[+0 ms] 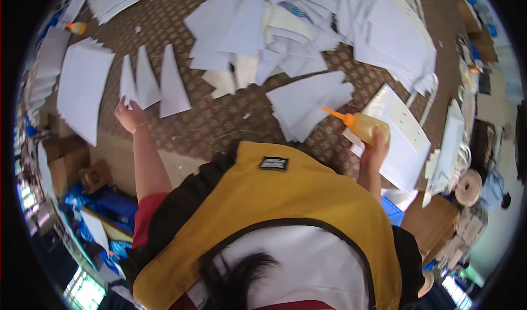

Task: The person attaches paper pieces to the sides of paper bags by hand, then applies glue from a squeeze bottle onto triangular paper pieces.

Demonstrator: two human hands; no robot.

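My right hand (376, 148) is wrapped around a squeeze glue bottle (369, 127) with yellowish contents, its orange nozzle tilted up to the left. At the left, my left hand (132, 118) pinches the lower end of a narrow white paper piece (127, 79). Two more tapered pieces lie beside it, a middle one (146, 79) and a right one (172, 85). Below the bottle is a white panel (403, 145) with small holes. A fanned stack of white pieces (302, 101) lies just left of the nozzle.
A tall stack of white sheets (82, 85) lies beyond my left hand. Loose white cutouts (236, 30) pile up at the back, with more sheets (392, 35) at the right. Another orange-tipped bottle (78, 28) is far left. Patterned cloth (219, 123) covers the table.
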